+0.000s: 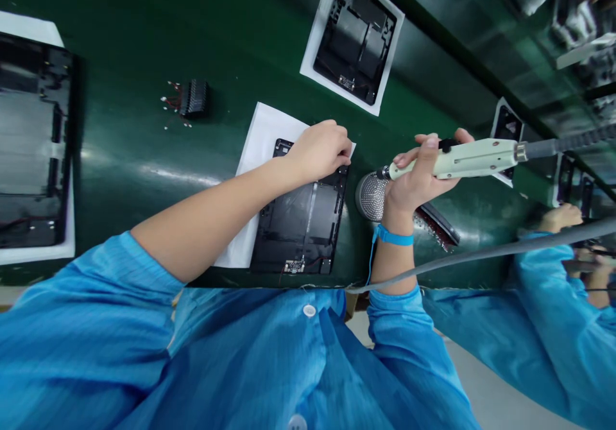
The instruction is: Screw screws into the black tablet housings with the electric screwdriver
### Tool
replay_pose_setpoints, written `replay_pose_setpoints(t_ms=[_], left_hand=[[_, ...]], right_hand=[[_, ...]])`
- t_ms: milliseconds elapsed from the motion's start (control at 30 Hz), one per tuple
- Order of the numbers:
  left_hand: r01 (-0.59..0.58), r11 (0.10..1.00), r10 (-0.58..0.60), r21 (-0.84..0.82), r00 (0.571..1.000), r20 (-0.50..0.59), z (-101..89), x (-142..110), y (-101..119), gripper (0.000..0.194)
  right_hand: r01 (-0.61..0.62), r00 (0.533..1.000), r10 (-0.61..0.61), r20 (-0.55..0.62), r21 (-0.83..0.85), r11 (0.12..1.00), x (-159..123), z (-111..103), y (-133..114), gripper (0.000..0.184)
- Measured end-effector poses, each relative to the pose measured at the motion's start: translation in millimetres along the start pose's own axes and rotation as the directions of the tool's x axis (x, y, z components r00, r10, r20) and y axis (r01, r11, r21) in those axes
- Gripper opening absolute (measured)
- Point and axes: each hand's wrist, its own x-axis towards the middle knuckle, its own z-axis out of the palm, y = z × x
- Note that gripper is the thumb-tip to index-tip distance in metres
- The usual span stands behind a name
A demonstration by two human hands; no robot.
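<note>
A black back panel (301, 224) lies on a white sheet (262, 141) on the green belt (135, 160), just in front of me. My left hand (317, 151) rests on the panel's far right corner with its fingers curled in; what they pinch is hidden. My right hand (414, 183) is closed round a pale electric screwdriver (474, 158) held level, its tip pointing left over a round metal mesh dish (371, 196). A blue wrist strap (392, 235) circles my right wrist.
A second black panel on a white sheet (355, 35) lies further along the belt. A small black part with red wires (192, 98) sits at the left, beyond it a large dark tray (29, 141). A co-worker's hand (561, 217) in a blue sleeve works at the right. A grey cable (505, 247) crosses the belt edge.
</note>
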Motion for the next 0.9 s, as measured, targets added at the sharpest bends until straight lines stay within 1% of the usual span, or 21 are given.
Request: replay_pose_setpoints(t_ms=[167,300,400,500,600,667,733,833,900], left_hand=[[0.006,1.0,-0.006,0.0,1.0,-0.002,-0.3,0.1,1.1,0.02],[-0.002,1.0,0.002,0.001,1.0,-0.012,-1.7,0.1,2.9,0.02],[0.01,1.0,-0.01,0.003,1.0,-0.006,-2.8,0.8,5.1,0.018],[0.028,0.999,-0.028,0.016,1.0,0.011,-5.0,1.5,8.1,0.016],[0.036,0.999,-0.037,0.017,0.999,0.03,-9.4,1.0,11.6,0.012],[0.007,1.0,-0.007,-0.008,0.999,0.041,-13.0,0.2,13.4,0.011],[-0.035,0.998,0.038,-0.043,0.998,0.055,-16.5,-0.2,14.5,0.014],[-0.073,0.993,0.082,-0.096,0.993,0.086,-20.1,0.1,14.8,0.011],[-0.079,0.989,0.092,-0.128,0.991,0.101,-21.4,0.9,14.5,0.008]], right_hand=[[-0.047,0.999,0.046,-0.008,-0.098,0.994,-3.1,0.7,5.1,0.043],[-0.027,1.0,0.025,-0.017,-0.108,0.994,-2.0,1.5,7.0,0.044],[0.008,0.999,-0.01,-0.03,-0.055,0.998,-0.1,4.5,-4.3,0.038],[0.057,0.997,-0.057,-0.056,-0.009,0.998,-1.7,12.3,-25.6,0.031],[0.022,1.0,-0.023,-0.013,-0.022,1.0,-8.2,24.9,-42.6,0.031],[-0.013,1.0,0.014,0.023,-0.038,0.999,-13.5,34.2,-47.3,0.035],[-0.028,0.999,0.03,0.038,-0.055,0.998,-18.0,42.3,-47.9,0.039],[-0.014,0.999,0.016,0.032,-0.059,0.998,-22.1,49.6,-46.9,0.038],[-0.001,1.0,0.002,0.03,-0.042,0.999,-23.2,51.5,-47.2,0.036]])
